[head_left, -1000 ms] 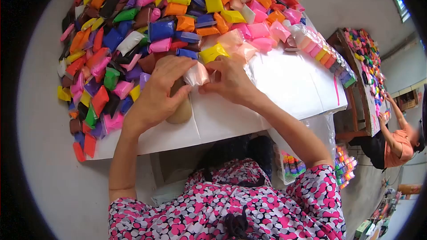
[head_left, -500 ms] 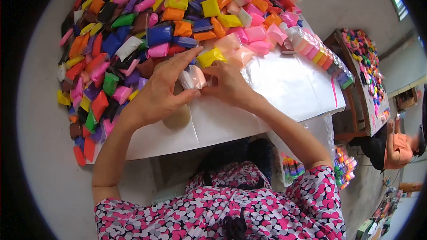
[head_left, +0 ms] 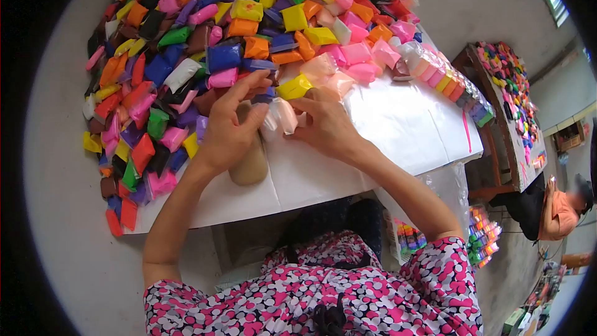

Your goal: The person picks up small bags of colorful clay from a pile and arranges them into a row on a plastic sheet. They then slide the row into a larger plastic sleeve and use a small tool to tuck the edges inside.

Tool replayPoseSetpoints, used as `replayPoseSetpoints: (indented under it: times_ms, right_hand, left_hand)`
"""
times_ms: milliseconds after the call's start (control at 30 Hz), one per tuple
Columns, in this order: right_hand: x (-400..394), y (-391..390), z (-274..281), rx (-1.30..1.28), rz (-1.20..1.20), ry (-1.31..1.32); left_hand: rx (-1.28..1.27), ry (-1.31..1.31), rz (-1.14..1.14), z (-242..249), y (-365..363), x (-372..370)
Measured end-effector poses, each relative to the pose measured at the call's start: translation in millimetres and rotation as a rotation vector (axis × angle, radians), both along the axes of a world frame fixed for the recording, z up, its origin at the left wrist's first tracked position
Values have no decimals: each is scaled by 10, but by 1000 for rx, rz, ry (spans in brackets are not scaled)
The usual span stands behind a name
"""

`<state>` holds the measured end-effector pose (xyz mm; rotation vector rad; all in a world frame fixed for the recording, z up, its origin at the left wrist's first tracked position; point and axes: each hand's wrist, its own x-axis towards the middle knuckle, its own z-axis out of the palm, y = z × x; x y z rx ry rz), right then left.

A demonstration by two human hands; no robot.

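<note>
Sitting between the two hands, a pale peach packet (head_left: 286, 116) lies at three o'clock from the left hand (head_left: 227, 129) and nine o'clock from the right hand (head_left: 328, 121). The right hand pinches its near side with thumb and fingertips; the left hand holds its thumb and forefinger spread, the thumb beside the clear film, though whether it touches cannot be told. The packet is small, soft-looking and blocky, its peach filling wrapped in crinkled, glossy plastic. At seven o'clock from it, partly beneath the left hand, lies a smooth, dull tan cylinder with a rounded end (head_left: 250, 171). A shiny yellow packet (head_left: 294, 88) is just beside it at one o'clock. Around from nine to one o'clock spreads a heap of plump, glossy packets (head_left: 242, 27) in many colours. The smooth white tabletop (head_left: 407, 126) extends toward three o'clock, a film-wrapped row of packets (head_left: 444, 79) resting farther out, between two and three.
</note>
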<state>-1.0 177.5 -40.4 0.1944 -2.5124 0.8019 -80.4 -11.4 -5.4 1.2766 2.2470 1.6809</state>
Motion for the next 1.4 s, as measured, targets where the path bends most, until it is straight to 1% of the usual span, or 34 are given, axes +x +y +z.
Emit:
replayPoseSetpoints:
  times_ms: [100, 167, 200, 300, 333, 467, 567, 600, 700, 800, 900, 1000, 1100, 1200, 1300, 1400]
  right_hand:
    - [128, 36, 77, 23, -36, -42]
    - [227, 81, 111, 66, -47, -4]
    - [275, 94, 121, 87, -52, 14]
    - [420, 93, 139, 215, -104, 101]
    - [469, 74, 136, 231, -114, 137]
    - [627, 23, 171, 306, -140, 254]
    - [731, 39, 180, 384, -172, 283]
    - [764, 54, 178, 413, -185, 286]
    - [832, 150, 116, 547, -225, 327]
    - [921, 198, 77, 609, -233, 310]
    - [993, 236, -12, 558, -235, 271]
    - [1054, 274, -87, 473, -264, 268]
    - [1096, 270, -111, 448, -284, 268]
    - [1110, 257, -94, 425, -294, 255]
    - [1102, 244, -109, 368, -302, 245]
    - [1130, 208, -16, 294, -309, 161]
  left_hand:
    - [-119, 191, 147, 154, -85, 181]
    - [-100, 163, 209, 310, -141, 454]
    - [-93, 148, 240, 354, -145, 579]
    - [-52, -277, 290, 352, -69, 822]
    - [-27, -198, 295, 257, 3, 820]
    - [-212, -207, 301, 268, 208, 981]
    - [-104, -194, 216, 141, 326, 986]
    - [-38, -147, 197, 63, 368, 969]
    - [17, -277, 112, 7, 446, 958]
    - [54, -312, 21, -97, 520, 935]
    - [63, -276, -47, -212, 601, 913]
    - [157, -558, -148, -316, 651, 944]
    - [173, -622, -159, -238, 639, 987]
    - [160, -619, -197, -257, 599, 974]
    - [164, -533, -159, -294, 641, 1045]
    - [191, -529, -150, -311, 661, 1044]
